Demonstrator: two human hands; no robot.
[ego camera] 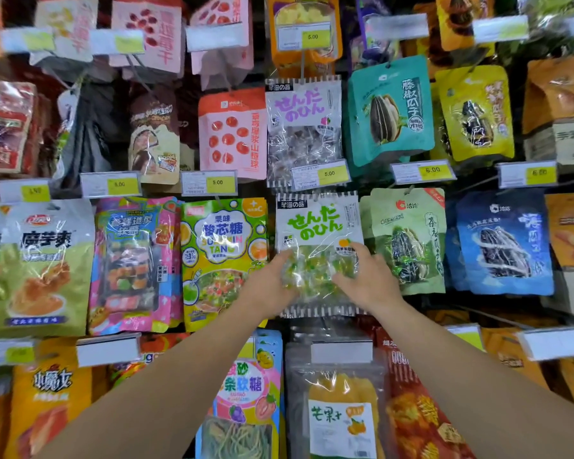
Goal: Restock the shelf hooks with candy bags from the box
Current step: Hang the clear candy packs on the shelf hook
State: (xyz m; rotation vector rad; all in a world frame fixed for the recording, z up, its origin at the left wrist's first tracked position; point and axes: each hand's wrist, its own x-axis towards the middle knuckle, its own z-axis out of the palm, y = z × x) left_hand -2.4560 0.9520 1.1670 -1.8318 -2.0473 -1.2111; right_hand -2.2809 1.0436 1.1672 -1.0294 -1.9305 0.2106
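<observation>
A clear candy bag (315, 223) with green lettering and a black-and-white striped edge hangs in the middle row of the shelf, straight ahead of me. Green and yellow wrapped sweets fill its lower half. My left hand (272, 281) grips the bag's lower left side. My right hand (367, 276) grips its lower right side, thumb on the front. A matching bag with purple lettering (304, 127) hangs directly above it. The hook that carries the green bag is hidden behind the bag's top edge. No box is in view.
Snack bags crowd every hook: a green-yellow candy bag (224, 260) to the left, a light green sunflower seed bag (408, 240) to the right, a mango bag (338, 409) below. Yellow price tags (328, 173) stick out on rails between the rows.
</observation>
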